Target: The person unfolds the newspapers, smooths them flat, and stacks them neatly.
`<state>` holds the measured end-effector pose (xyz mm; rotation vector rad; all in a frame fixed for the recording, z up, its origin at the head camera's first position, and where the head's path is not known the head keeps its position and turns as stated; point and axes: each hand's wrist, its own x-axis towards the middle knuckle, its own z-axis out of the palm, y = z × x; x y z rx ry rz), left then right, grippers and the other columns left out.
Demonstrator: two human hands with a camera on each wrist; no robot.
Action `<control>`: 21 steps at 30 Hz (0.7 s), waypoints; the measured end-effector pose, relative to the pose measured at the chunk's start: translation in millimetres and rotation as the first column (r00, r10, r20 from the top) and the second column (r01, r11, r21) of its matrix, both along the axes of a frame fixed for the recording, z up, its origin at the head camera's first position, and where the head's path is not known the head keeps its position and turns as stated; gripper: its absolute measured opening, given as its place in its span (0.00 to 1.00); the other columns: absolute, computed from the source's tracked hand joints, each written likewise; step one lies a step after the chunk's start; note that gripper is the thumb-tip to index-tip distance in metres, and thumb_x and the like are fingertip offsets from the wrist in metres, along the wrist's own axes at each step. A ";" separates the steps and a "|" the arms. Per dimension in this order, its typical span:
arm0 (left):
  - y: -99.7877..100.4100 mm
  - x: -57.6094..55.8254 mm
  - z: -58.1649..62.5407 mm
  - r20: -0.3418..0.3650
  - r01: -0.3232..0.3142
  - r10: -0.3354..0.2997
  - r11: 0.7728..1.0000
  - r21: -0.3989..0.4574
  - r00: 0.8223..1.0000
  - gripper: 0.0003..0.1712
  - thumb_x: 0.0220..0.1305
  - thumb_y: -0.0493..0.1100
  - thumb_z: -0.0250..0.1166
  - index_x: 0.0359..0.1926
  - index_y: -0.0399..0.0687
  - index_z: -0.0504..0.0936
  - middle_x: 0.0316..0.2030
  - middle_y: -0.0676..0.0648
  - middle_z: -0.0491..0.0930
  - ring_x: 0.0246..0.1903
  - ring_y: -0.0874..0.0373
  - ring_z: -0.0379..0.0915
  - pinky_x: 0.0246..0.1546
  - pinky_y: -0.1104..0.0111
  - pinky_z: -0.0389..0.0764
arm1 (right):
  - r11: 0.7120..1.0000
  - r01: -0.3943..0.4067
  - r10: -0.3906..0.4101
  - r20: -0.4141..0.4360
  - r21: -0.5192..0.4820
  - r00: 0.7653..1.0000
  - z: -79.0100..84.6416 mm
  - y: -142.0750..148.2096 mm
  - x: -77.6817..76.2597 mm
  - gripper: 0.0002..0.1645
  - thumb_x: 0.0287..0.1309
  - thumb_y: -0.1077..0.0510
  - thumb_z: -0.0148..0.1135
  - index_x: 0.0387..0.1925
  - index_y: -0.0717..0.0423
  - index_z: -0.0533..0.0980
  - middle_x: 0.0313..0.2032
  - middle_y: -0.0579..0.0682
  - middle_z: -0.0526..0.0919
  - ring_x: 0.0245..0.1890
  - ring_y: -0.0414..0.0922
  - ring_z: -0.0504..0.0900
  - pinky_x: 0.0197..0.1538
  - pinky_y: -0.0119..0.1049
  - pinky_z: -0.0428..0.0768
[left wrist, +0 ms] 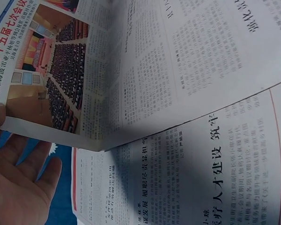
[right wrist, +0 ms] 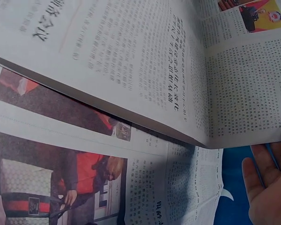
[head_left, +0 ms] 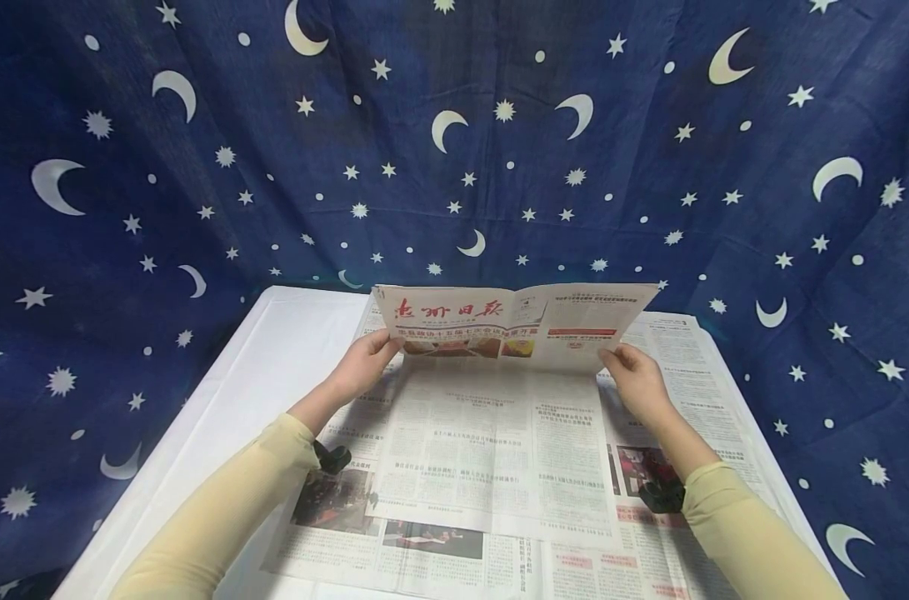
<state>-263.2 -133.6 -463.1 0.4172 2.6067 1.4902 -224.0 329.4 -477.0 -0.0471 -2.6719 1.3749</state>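
A newspaper point(head_left: 491, 442) with a red masthead lies across the middle of the table, its far half lifted toward the back and bent along a crosswise crease. My left hand point(head_left: 364, 364) pinches the lifted part at its left edge; in the left wrist view the thumb is on the printed face and the other fingers point(left wrist: 49, 176) are behind. At the opposite edge, my right hand point(head_left: 637, 379) pinches the same raised part, with fingers point(right wrist: 264, 164) showing behind the paper in the right wrist view. The near half rests on other newspaper sheets point(head_left: 439, 575).
Spread sheets cover much of the white table point(head_left: 274, 333), whose bare surface shows at the left. A dark blue curtain point(head_left: 394, 125) with moons and stars hangs behind and at both sides. Black devices point(head_left: 332, 458) sit at both wrists.
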 end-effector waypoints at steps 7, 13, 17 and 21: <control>1.1 -0.4 2.0 0.011 0.000 -0.001 1.000 0.015 1.000 0.29 0.78 0.63 0.50 0.72 0.60 0.73 0.67 0.52 0.75 0.72 0.48 0.62 0.71 0.44 0.62 | 1.000 0.008 -0.008 -0.016 0.009 1.000 1.8 -0.7 -1.5 0.40 0.75 0.34 0.49 0.61 0.67 0.75 0.57 0.67 0.81 0.61 0.65 0.77 0.62 0.64 0.73; 2.6 -1.1 5.7 0.023 -0.008 0.008 1.000 0.022 1.000 0.28 0.79 0.62 0.49 0.72 0.59 0.74 0.68 0.51 0.75 0.73 0.48 0.61 0.71 0.44 0.61 | 1.000 0.013 -0.013 -0.021 0.017 1.000 4.5 -1.0 -2.4 0.36 0.76 0.37 0.50 0.58 0.68 0.76 0.53 0.67 0.83 0.53 0.62 0.82 0.55 0.56 0.80; 3.5 -2.9 8.0 0.009 -0.013 0.013 1.000 0.016 1.000 0.27 0.80 0.59 0.49 0.71 0.57 0.75 0.67 0.50 0.76 0.71 0.47 0.64 0.69 0.43 0.64 | 0.999 0.029 -0.029 -0.014 0.032 0.999 6.8 -1.6 -3.0 0.35 0.76 0.37 0.50 0.56 0.66 0.78 0.50 0.64 0.85 0.48 0.57 0.83 0.48 0.43 0.82; 5.1 -7.5 8.5 0.014 -0.022 0.022 0.999 0.028 1.000 0.27 0.80 0.59 0.49 0.70 0.55 0.75 0.66 0.49 0.76 0.67 0.48 0.70 0.64 0.48 0.74 | 0.998 0.050 -0.051 0.009 0.034 0.999 10.1 -3.4 -2.8 0.34 0.76 0.37 0.50 0.57 0.64 0.78 0.49 0.62 0.85 0.46 0.52 0.81 0.45 0.36 0.80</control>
